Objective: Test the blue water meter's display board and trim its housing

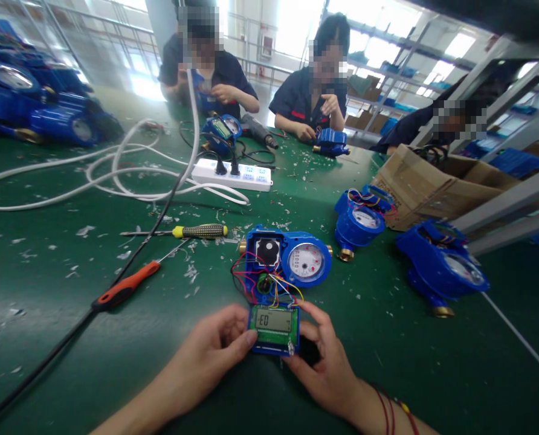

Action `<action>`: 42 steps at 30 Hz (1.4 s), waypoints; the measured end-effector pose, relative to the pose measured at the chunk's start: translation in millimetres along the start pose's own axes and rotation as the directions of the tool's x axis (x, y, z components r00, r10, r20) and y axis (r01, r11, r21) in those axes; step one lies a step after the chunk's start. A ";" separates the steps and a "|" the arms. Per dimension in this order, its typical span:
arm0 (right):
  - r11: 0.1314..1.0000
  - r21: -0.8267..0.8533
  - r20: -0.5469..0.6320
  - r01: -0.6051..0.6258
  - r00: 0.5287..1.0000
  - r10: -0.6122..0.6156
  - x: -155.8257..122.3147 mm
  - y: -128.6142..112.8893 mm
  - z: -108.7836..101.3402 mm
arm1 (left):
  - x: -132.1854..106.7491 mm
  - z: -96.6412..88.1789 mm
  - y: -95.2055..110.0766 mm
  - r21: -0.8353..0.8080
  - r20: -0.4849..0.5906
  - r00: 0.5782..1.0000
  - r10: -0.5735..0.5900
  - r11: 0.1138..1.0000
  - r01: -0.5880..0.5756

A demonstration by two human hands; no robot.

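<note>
Between my two hands is a small blue-framed LCD circuit board (276,329), its screen showing characters like "E0". My left hand (217,344) grips its left edge, thumb on the front corner. On the other side, my right hand (324,356) pinches the right edge with the fingers curled round it. Red, yellow and white wires run from the board to an opened blue water meter (308,263) lying just beyond it. The meter's round dial faces up, and its square compartment shows a black and white part. What lies under the board is hidden.
Left lie a yellow-black screwdriver (201,231) and an orange-handled soldering iron (127,287) with its cord. A white power strip (233,175) sits behind. Blue meters (360,220) and a cardboard box (414,193) stand right. Plastic scraps litter the green table; co-workers sit opposite.
</note>
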State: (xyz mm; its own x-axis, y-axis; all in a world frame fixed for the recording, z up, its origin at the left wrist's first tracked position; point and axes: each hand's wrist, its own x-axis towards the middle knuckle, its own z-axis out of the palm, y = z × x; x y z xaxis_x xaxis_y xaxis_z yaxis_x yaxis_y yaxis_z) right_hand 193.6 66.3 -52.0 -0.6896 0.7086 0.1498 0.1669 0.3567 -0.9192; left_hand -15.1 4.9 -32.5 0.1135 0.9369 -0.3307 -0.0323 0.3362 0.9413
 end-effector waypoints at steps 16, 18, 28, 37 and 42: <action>0.999 -0.054 0.019 0.000 1.000 0.001 -0.5 1.4 0.4 | -2.9 0.5 -2.9 -0.046 -0.009 1.000 0.003 0.999 -0.003; 0.999 -0.043 0.021 0.001 1.000 0.000 -0.9 1.6 0.6 | -2.7 0.7 -2.9 -0.045 -0.009 1.000 0.002 0.999 -0.002; 0.999 0.039 -0.004 -0.015 1.000 0.015 1.6 -0.9 -0.3 | -2.8 -7.1 -4.6 0.133 -0.030 0.993 0.117 0.985 -0.112; 0.973 0.217 -0.014 -0.083 0.996 0.088 3.5 3.0 -0.6 | -7.8 -7.8 6.6 0.197 0.009 0.995 0.099 0.975 -0.099; 0.924 0.370 -0.057 -0.094 0.991 0.124 5.0 8.4 0.3 | -10.0 1.8 0.4 0.258 0.031 0.976 0.218 0.941 -0.218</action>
State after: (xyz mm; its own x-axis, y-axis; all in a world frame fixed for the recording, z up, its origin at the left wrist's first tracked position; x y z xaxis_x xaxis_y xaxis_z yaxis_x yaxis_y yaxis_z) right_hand 191.4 72.7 -59.0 -0.6221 0.7810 0.0554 -0.0419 0.0375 -0.9984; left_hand -14.4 -4.5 -28.6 0.1347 0.9841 -0.1157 0.2009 0.0872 0.9757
